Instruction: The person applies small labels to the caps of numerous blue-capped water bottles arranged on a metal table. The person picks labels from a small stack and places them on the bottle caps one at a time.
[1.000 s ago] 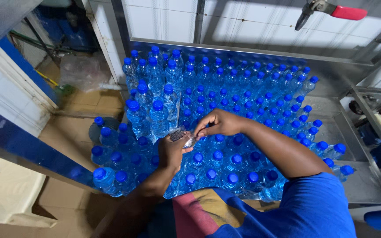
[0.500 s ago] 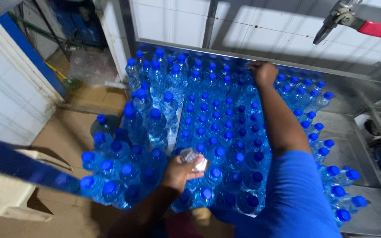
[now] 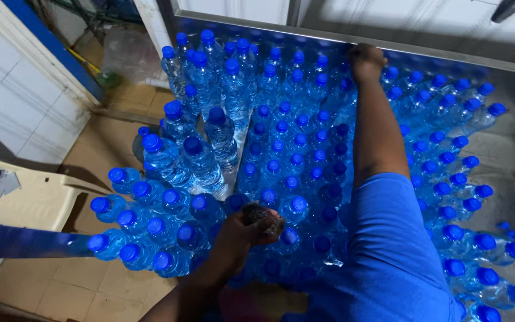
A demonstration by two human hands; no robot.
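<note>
1. The left hand [image 3: 242, 235] is curled around a small dark, crumpled wad of clear film or labels [image 3: 261, 214], held just above the near rows of bottles, close to the body.
2. The right hand [image 3: 366, 61] is stretched to the far edge of the mass, resting among the last row of clear plastic water bottles with blue screw caps [image 3: 305, 137], just below the grey metal rail [image 3: 388, 45]. Whether its fingers are closed on a bottle cannot be told from here.
3. The blue short sleeve [image 3: 388, 238] of that arm passes low over the middle rows, so the reach is best kept raised to avoid knocking caps.
4. At the left, a few bottles [image 3: 201, 158] stand higher and tilted, apart from the packed rows; in my judgement they would tip first if the mass is pushed.
5. Beyond them lie the tan tiled floor [image 3: 90, 155], a cream plastic chair [image 3: 37, 200] and a white tiled wall [image 3: 13, 101].
</note>
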